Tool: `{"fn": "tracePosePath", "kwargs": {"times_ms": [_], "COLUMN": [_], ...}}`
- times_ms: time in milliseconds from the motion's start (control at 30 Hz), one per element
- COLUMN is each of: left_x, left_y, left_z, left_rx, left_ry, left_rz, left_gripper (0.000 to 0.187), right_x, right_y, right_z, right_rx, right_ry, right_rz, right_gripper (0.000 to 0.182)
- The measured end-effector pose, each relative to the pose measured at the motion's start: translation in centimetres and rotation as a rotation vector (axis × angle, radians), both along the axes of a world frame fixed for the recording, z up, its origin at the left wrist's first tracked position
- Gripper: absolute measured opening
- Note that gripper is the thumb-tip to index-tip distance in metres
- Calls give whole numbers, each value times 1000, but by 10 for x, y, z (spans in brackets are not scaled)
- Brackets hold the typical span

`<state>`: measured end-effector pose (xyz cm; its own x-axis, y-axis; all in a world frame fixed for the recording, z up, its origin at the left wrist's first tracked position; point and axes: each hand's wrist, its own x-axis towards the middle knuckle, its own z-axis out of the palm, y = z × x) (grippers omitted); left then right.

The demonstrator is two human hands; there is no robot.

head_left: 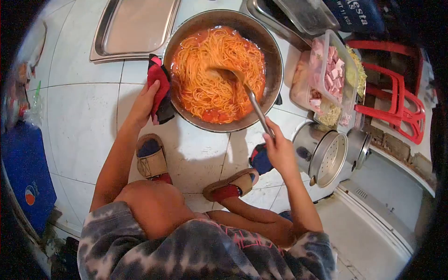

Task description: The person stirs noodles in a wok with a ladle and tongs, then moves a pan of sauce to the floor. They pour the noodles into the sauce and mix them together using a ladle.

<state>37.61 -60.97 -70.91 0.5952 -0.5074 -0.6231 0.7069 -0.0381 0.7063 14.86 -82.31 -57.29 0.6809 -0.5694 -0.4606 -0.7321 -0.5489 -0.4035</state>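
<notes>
A wide, deep pan (275, 88) stands on the tiled floor, holding spaghetti (198, 88) in red sauce. My left hand (147, 99) is closed round a red and black pot holder (161, 88) against the pan's left side; whether a handle lies under the cloth is hidden. With my right hand (281, 150) I grip the metal handle of a ladle (252, 100). It slants down into the pan, and its head is partly sunk among the noodles, slightly blurred. Both feet, in tan slippers, are on the floor just below the pan.
A steel tray (137, 28) lies behind left. To the right are a plastic tub (332, 70) of diced pink meat, other food containers, a perforated metal pot (332, 158) and a red plastic chair (387, 93). A folded dark cloth (261, 158) lies near my right hand.
</notes>
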Motion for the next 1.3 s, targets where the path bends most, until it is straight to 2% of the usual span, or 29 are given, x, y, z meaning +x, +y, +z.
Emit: {"fn": "tracePosePath", "kwargs": {"times_ms": [133, 167, 267, 333, 367, 433, 500, 567, 667, 767, 867, 967, 1067, 1267, 1300], "left_x": [3, 4, 6, 4, 4, 9, 9, 1, -3, -8, -9, -11, -18, -14, -13], "left_y": [0, 1, 4, 5, 6, 13, 16, 9, 7, 5, 12, 13, 4, 7, 8], "left_z": [-7, -8, -2, 3, 5, 5, 5, 6, 11, -7, -2, -7, -3, -3, -1], "left_rx": [-24, -42, -115, -132, -141, -75, -45, -57, -103, -25, 5, 19, -13, 48, 69], "left_ry": [23, 41, 273, 288, 294, 231, 142, 29, 1, -84, -31, 24, 5, 28, 47], "left_rz": [17, 27, 78, 74, 72, -85, -119, -37, 1, 10, -102, -71, 75, -8, -50], "left_gripper": [44, 44, 41, 40, 39, 39, 39, 41, 43, 43, 43, 41, 36, 35, 36], "right_x": [-7, 8, 33, 52, 66, 96, 121, 148, 163, 176, 185, 190, 194, 206, 206], "right_y": [-23, -25, -47, -76, -89, -111, -115, -95, -86, -66, -54, -35, -16, -16, -26], "right_z": [30, 47, 47, 23, 15, -3, -11, -6, -22, 4, 24, 41, 45, 64, 64], "right_rx": [-39, 19, -166, -284, -302, -349, -335, -249, -287, -243, -196, -240, -429, -445, -431], "right_ry": [32, 144, 80, -138, -142, -107, -14, 98, -27, 53, 181, 362, 530, 617, 658], "right_rz": [61, -32, 8, 144, 164, 211, 217, 173, 510, 651, 841, 922, 952, 999, 1083], "right_gripper": [35, 33, 31, 29, 29, 29, 29, 30, 30, 29, 28, 28, 35, 40, 39]}}
